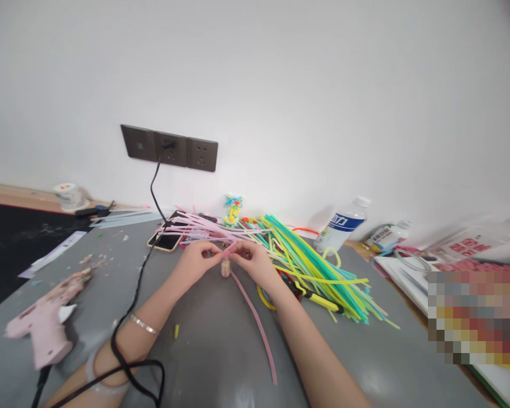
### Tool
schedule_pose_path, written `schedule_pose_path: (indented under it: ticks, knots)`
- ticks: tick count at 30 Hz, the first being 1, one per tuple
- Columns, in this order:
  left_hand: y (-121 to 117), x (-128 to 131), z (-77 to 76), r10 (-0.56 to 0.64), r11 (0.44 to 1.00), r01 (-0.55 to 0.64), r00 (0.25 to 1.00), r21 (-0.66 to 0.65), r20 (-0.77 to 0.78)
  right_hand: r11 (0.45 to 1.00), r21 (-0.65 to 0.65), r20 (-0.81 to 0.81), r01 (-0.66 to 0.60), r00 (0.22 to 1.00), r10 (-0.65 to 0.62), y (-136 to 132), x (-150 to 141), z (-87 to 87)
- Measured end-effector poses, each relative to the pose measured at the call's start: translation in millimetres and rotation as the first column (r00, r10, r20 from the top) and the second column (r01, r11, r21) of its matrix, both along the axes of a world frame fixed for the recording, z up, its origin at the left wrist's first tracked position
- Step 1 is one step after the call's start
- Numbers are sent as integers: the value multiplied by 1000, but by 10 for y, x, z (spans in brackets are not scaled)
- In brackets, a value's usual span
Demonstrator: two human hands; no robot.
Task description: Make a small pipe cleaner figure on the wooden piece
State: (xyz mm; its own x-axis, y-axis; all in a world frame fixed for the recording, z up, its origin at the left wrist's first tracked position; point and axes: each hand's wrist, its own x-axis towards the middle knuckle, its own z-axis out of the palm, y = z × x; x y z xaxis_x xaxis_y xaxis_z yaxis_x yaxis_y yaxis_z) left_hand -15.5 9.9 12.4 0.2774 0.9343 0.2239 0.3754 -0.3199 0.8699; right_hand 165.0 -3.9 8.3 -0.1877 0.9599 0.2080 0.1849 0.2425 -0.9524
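My left hand (199, 262) and my right hand (257, 264) meet at the middle of the grey table (212, 345), each with thumb and forefinger pinched. Between them they grip a pink pipe cleaner (257, 320), whose long free end curves down toward the table's near side. Just below the fingertips hangs a small beige-pink piece (225, 268); its exact shape is too small to make out. Beyond my hands lies a bunch of pink pipe cleaners (204, 226). A larger bundle of green and yellow pipe cleaners (323, 266) lies right of my right hand.
A pink glue gun (46, 326) lies at left. Its black cord (141, 272) crosses my left forearm. Yellow-handled pliers (318, 299) lie beside the green bundle. A phone (166, 240), a small colourful figure (233, 211) and a bottle (342, 224) are near the wall.
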Motion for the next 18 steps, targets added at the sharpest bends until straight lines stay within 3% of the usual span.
schedule_pose_path:
  ticks: [18]
  knots:
    - [1,3,-22,11,1000,-12,1000,-5,-22,1000,8,6,-15,1000,15,-10,-12,1]
